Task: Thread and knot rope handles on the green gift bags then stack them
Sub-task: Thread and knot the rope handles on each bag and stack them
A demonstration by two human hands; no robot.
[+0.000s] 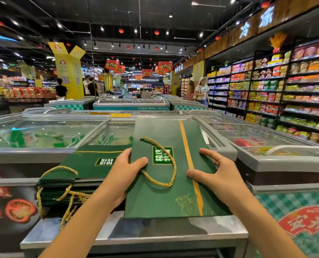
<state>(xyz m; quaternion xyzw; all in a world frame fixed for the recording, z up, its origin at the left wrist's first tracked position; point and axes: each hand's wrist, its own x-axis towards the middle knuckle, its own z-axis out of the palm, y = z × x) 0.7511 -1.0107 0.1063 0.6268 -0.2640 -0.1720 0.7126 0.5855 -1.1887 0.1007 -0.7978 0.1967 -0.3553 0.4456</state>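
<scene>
The green gift bag [166, 198] lay flat between both hands just above the counter [155, 231], its long axis running away from the person and its gold rope handle [174, 164] looped across the upper face from the left edge. The left hand [125, 170] gripped that left edge, thumb on top and fingers beneath, while the right hand [214, 172] held the right edge with its thumb pressed down and its fingers spread and bent over it. The stack of bags [84, 164] sat just beside it on the left, nearer the left hand, so the bag probably had to travel leftward; glass-lidded freezer chests [43, 135] beyond held packaged frozen goods.
</scene>
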